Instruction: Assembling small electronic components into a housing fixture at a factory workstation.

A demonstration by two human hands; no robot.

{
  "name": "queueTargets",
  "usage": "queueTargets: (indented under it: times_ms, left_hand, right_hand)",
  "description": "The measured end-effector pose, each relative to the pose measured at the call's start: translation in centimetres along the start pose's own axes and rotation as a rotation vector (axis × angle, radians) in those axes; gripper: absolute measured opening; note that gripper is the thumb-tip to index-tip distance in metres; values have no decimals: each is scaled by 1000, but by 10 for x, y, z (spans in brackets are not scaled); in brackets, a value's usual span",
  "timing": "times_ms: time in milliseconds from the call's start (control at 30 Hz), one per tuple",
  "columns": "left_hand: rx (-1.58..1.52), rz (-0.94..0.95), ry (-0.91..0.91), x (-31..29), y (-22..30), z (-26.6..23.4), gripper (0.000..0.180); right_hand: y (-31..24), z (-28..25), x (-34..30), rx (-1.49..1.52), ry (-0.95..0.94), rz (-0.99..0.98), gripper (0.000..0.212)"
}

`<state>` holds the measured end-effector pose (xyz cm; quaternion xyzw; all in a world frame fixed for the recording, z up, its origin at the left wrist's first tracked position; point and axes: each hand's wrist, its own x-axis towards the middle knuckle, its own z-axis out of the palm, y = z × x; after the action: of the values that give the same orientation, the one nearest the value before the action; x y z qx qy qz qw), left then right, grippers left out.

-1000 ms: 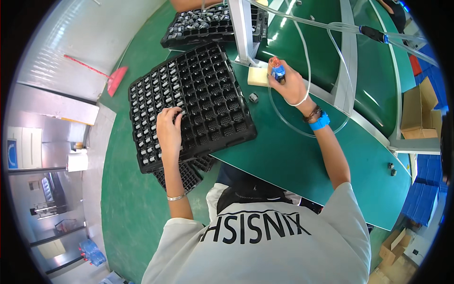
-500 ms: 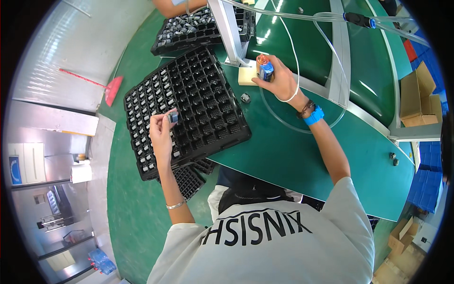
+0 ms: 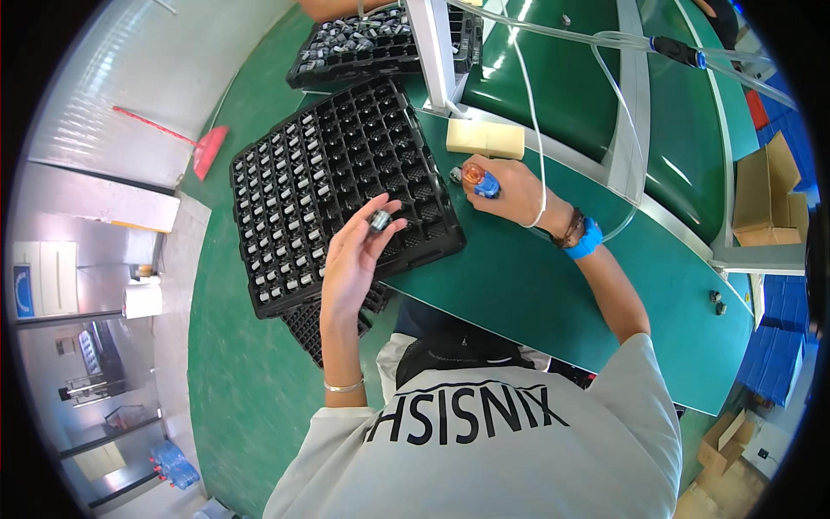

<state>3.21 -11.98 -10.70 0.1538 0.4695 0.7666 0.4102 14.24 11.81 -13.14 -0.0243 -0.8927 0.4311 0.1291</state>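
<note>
A small silvery metal part [image 3: 379, 221] sits between the thumb and fingers of my left hand [image 3: 350, 251], above the near right part of a black compartment tray [image 3: 415, 258]. Rows of small light-coloured parts fill the tray's left half; its right half shows bare pockets. On the green table, my right hand [image 3: 510, 192] is wrapped round a blue hand-held tool [image 3: 488, 187] with an orange, see-through end. The tool's exact kind cannot be made out. Beside its orange end lies another small metal part [image 3: 456, 175], partly hidden. A pale yellow block [image 3: 486, 138] lies just beyond my right hand.
Another black tray [image 3: 380, 59] of jumbled parts stands at the far side, near another person's arm [image 3: 341, 9]. A white post [image 3: 430, 52] rises behind the block. Clear tubing [image 3: 529, 86] hangs by my right wrist. Two small parts [image 3: 718, 302] lie at the table's right.
My left hand has moved right with the metal part, its fingers turned up. My right hand has come nearer with the blue tool, away from the yellow block and beside the loose part.
</note>
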Motion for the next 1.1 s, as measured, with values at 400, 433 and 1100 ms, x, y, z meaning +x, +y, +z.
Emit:
queueTargets:
  times_ms: [400, 433, 1100]
  left_hand:
    - [205, 314, -128, 1, -15, 42, 34]
    - [128, 317, -107, 2, -14, 49, 34]
    - [436, 616, 14, -2, -19, 74, 36]
  right_hand:
    - [-35, 0, 3, 985, 161, 384, 30]
    - [-36, 2, 4, 1093, 101, 365, 31]
    - [-71, 0, -5, 1179, 50, 276, 38]
